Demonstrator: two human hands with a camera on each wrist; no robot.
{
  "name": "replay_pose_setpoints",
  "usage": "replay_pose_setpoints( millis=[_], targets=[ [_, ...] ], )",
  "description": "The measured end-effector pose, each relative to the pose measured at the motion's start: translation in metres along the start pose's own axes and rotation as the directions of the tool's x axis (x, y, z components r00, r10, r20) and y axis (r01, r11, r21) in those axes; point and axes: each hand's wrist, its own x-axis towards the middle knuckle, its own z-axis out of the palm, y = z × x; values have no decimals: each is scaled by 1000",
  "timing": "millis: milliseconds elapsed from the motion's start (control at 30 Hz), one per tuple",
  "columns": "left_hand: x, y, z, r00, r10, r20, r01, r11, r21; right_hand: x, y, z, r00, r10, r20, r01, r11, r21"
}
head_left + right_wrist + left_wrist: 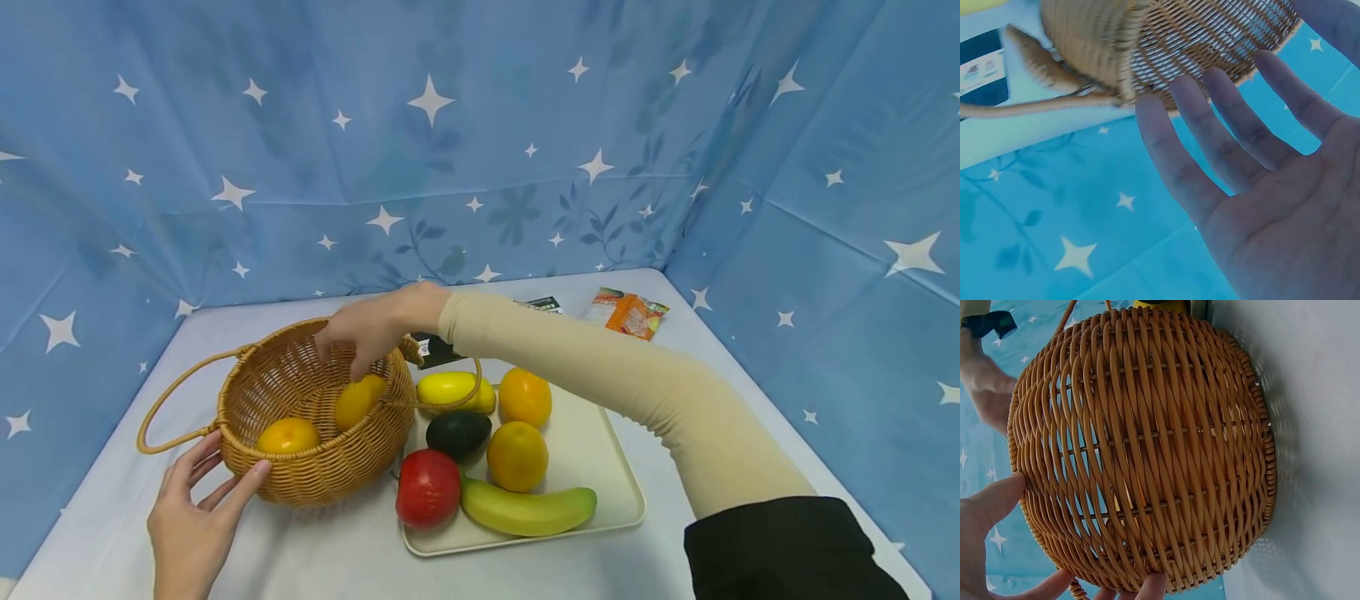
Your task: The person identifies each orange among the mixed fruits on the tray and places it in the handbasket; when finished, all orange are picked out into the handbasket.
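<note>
A round wicker basket (322, 471) sits at the left of the table, its rim tipped toward me. Inside lie a yellow-orange fruit (288, 436) near the front wall and a second yellow-orange fruit (360, 402) by the right wall. My left hand (198, 504) rests against the basket's outside with fingers spread; in the left wrist view its thumb (1000, 497) touches the rim. Over the basket's opening reaches my right hand (371, 325), just above the second fruit. In the right wrist view the right hand's fingers (1229, 150) are extended, with nothing held.
A cream tray (592, 450) carries a banana (528, 510), a red fruit (427, 489), a dark green avocado (459, 435), two oranges (525, 397) and yellow fruit (450, 389). One basket handle (478, 379) overhangs it. Behind are an orange packet (636, 317) and a black packet (438, 352).
</note>
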Motion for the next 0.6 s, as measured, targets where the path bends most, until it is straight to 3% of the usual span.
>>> replay_pose_setpoints(
  millis=[333, 600],
  targets=[
    [1, 1, 0, 1000, 1, -1, -1, 1000, 5, -52, 30, 16, 996, 14, -84, -10, 999, 44],
    [1, 0, 0, 1000, 1, -1, -1, 1000, 5, -90, 50, 36, 990, 68, -125, -56, 994, 96]
  ],
)
